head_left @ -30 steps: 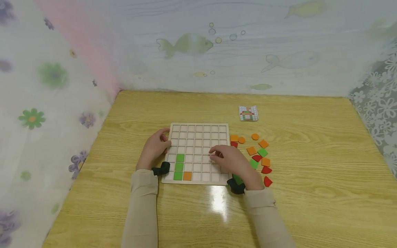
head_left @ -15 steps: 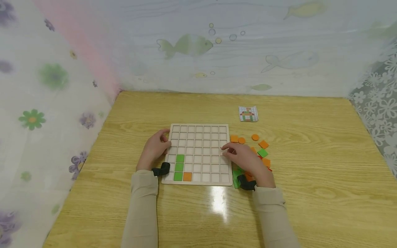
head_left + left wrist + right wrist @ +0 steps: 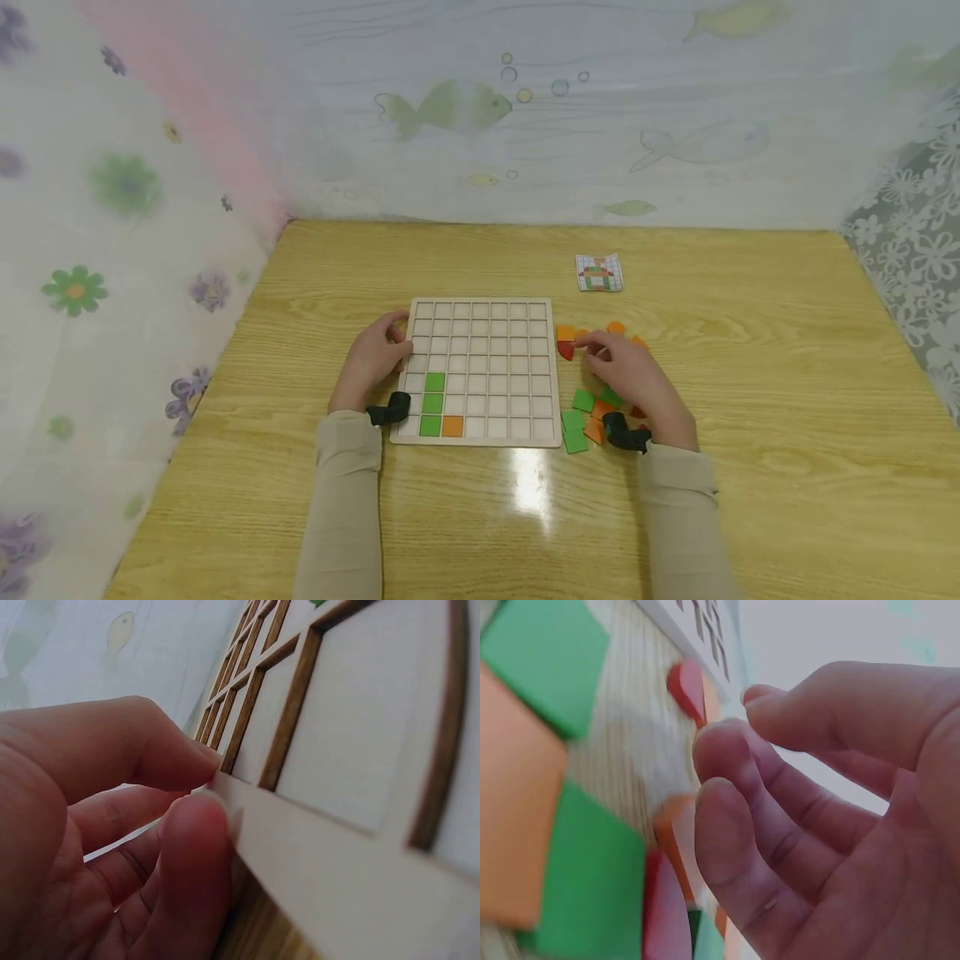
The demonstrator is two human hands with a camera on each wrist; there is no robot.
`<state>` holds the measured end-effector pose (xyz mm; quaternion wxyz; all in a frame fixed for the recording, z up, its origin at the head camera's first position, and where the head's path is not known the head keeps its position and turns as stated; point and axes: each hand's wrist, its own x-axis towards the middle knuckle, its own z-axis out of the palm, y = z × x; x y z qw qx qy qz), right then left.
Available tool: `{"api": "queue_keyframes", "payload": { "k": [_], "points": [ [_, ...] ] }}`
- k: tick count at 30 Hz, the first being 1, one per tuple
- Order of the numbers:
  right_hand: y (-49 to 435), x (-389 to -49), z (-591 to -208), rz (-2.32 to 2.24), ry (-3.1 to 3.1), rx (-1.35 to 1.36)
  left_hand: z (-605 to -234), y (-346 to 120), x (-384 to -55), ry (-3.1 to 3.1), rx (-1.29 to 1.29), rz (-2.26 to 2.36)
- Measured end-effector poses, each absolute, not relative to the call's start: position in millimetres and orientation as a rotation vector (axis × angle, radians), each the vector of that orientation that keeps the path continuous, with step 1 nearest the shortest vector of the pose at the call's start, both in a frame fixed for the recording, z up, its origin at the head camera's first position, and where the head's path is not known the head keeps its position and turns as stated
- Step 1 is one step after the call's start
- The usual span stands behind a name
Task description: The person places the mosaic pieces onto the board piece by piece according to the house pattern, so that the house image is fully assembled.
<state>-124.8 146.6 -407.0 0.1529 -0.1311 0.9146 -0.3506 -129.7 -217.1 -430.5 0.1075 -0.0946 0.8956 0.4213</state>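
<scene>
A pale wooden grid board [image 3: 495, 367] lies on the table, with several green squares [image 3: 432, 402] in a column and an orange square [image 3: 452, 426] beside the lowest. My left hand [image 3: 375, 352] holds the board's left edge, index finger and thumb at the rim in the left wrist view. My right hand [image 3: 633, 371] is over the loose pieces right of the board, fingers bent and nothing between them. Its fingertips are close to a red quarter-circle piece [image 3: 566, 352] and an orange square piece [image 3: 565, 332]. Other loose pieces lie partly hidden under that hand.
Green square pieces [image 3: 574, 440] and orange ones lie by the board's lower right edge. A small printed pattern card [image 3: 599, 273] rests farther back. Behind the wooden table [image 3: 480, 525] hangs a curtain [image 3: 450, 150] with fish on it.
My right hand has moved right, from over the board to above the loose pieces, uncovering green and orange ones. The left hand stays at the board's edge.
</scene>
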Motion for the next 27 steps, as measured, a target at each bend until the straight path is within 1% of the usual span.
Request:
{"api": "queue_keyframes", "payload": {
  "k": [13,22,27],
  "points": [
    [177.3,-127.3,-409.8,-0.946,2.688,-0.300,-431.0,-217.8,-129.2,2.647,-0.259,1.244],
    [177.4,-127.5,-413.9,-0.848,2.682,-0.315,-430.9,-218.9,-129.2,2.644,-0.241,1.255],
    [175.3,-126.9,-414.9,-0.835,2.677,-0.268,-430.8,-219.0,-129.1,2.653,-0.223,1.240]
  ]
}}
